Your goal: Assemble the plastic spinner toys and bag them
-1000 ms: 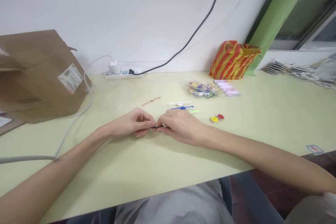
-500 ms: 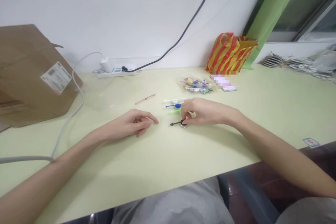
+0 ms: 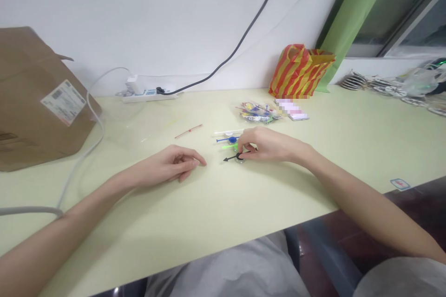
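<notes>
My right hand (image 3: 266,145) pinches a small black arrow-shaped plastic piece (image 3: 232,158) that lies on the pale green table (image 3: 216,204), its tip pointing left. Just beyond my fingers lie a blue arrow piece (image 3: 228,139), a green one (image 3: 230,146) and a white one (image 3: 226,132). My left hand (image 3: 170,166) rests on the table to the left, fingers loosely curled, with nothing in it. A thin red stick (image 3: 188,131) lies farther back between the hands.
A clear packet of coloured pieces (image 3: 258,112) and a red-and-yellow striped bag (image 3: 299,70) stand at the back right. A brown paper bag (image 3: 35,102) sits at the left. A white power strip (image 3: 148,95) lies by the wall, with a grey cable (image 3: 83,153).
My hands held the black piece together, then parted. The right hand carried it to the right and set it down beside the coloured arrows; the left hand let go and stayed resting.
</notes>
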The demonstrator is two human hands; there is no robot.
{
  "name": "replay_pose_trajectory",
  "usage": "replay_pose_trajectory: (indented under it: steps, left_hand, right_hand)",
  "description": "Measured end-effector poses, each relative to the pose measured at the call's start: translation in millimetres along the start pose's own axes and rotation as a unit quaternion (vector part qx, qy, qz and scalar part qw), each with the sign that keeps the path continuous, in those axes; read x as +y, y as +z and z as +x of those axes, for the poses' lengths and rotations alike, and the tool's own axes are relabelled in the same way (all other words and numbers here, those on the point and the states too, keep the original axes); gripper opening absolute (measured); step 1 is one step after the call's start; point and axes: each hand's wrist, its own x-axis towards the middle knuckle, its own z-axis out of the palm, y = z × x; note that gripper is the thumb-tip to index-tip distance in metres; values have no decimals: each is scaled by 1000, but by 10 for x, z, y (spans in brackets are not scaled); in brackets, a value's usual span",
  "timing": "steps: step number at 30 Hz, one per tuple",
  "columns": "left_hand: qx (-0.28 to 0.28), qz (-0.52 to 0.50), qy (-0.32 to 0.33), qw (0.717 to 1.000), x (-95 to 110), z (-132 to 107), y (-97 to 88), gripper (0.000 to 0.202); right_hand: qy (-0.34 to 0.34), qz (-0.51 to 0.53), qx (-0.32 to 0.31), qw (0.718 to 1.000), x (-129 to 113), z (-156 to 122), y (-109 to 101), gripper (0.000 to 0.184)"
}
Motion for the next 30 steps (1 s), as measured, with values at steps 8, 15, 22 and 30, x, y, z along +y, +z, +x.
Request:
replay_pose_trajectory:
  steps: [8,15,22,30]
  left_hand:
    - [-1,-15,-8,1000,-10,3,2,40]
    - [5,-22,-14,1000,-38,6,-2,39]
    - [4,-28,-17,999,-15,11,-1,39]
    - [4,-56,0,998,-14,29,41,42]
  right_hand:
    - [70,13,6,997,-16,-73,-210,16]
    - [218,55,-139,964,172,-363,-614,16]
    - [240,70,-212,945,252,-330,-509,13]
    - [78,284,-320,900,-266,58,-47,29]
